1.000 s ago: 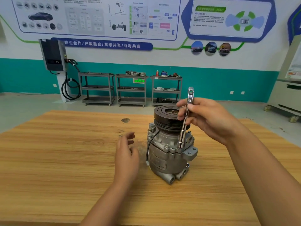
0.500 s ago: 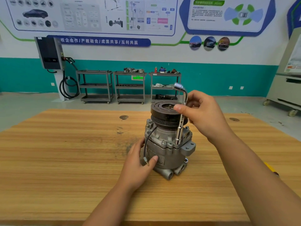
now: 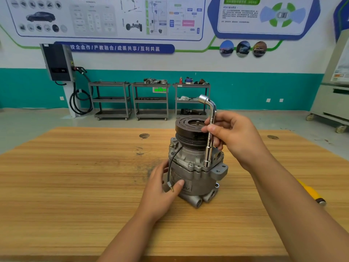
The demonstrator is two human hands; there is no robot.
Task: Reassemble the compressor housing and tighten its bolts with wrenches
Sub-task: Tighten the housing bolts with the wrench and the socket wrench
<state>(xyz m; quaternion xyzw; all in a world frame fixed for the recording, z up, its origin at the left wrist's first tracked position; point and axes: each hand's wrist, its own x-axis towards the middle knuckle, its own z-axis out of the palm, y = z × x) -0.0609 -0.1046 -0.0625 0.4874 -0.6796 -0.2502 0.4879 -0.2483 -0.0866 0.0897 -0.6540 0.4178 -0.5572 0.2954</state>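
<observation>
My right grip (image 3: 236,137) pinches the shiny bent metal socket wrench (image 3: 209,140). The wrench stands on the rim of the grey metal compressor housing (image 3: 196,176). My left grip (image 3: 160,188) was in the air a second ago. Now it wraps the housing's side on the wooden table (image 3: 75,186). The housing is steady, so I think tightening can start.

Compressor (image 3: 196,178) central, yellow tool (image 3: 309,191) at right.
</observation>
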